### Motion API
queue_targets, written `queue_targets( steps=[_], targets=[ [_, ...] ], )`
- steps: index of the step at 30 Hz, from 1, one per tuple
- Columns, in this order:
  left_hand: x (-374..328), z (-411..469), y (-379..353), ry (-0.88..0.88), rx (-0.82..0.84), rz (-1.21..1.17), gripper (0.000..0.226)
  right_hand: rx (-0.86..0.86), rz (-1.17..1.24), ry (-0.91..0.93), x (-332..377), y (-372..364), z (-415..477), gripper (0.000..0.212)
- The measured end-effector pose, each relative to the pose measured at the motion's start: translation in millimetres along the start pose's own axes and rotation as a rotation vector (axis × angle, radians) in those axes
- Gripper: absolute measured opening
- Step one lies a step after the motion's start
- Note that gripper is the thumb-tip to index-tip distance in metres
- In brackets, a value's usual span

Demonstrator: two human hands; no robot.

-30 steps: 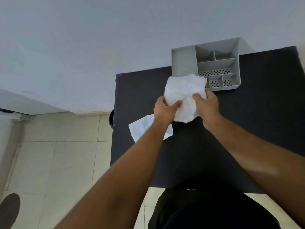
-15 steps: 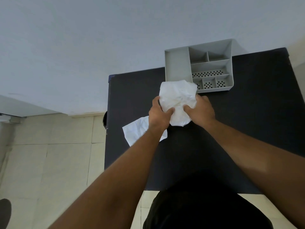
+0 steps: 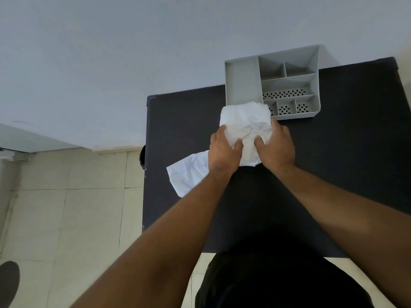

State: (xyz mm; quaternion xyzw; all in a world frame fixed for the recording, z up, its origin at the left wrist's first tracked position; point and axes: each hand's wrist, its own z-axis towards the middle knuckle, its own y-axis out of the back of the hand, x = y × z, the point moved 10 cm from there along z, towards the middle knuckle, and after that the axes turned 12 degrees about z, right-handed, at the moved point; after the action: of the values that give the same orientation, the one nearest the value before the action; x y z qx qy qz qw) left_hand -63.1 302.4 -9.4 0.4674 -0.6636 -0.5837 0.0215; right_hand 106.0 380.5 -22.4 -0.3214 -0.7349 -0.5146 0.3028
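Dark table (image 3: 347,174) against a pale wall (image 3: 111,63); left hand (image 3: 224,152) and right hand (image 3: 277,147) side by side, thumbs inward, fingers curled tight around crumpled white paper (image 3: 246,125) just before grey divided organiser (image 3: 242,85); perforated floors visible in its front compartments; second sheet (image 3: 189,174) flat under left wrist.

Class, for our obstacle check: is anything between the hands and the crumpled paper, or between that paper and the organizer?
Nothing visible. The left hand and right hand both grip the paper directly, and its far edge overlaps the near rim of the organizer in this view. The flat sheet lies aside, under the left wrist.
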Motion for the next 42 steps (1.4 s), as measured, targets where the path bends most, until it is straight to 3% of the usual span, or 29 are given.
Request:
queue_targets(
  steps=[12, 17, 22, 34, 42],
  targets=[
    [1, -5, 9, -0.013, -0.082, 0.225, 0.051, -0.005, -0.066, 0.023, -2, 1, -5, 0.075],
    [-16, -8, 12, -0.211, -0.162, 0.356, 0.054, -0.022, -0.189, 0.261, 22, -1, -17, 0.077],
    [-34, -12, -20, -0.444, 0.024, 0.556, 0.054, 0.164, -0.457, 0.464, 36, -29, -25, 0.064],
    [-27, -2, -46, -0.502, 0.197, 0.830, 0.061, 0.331, -0.813, 0.490, 25, -53, -15, 0.071],
    [-31, 1, -51, -0.529, 0.216, 1.003, 0.068, 0.411, -0.948, 0.515, 27, -60, -10, 0.077]
  ],
)
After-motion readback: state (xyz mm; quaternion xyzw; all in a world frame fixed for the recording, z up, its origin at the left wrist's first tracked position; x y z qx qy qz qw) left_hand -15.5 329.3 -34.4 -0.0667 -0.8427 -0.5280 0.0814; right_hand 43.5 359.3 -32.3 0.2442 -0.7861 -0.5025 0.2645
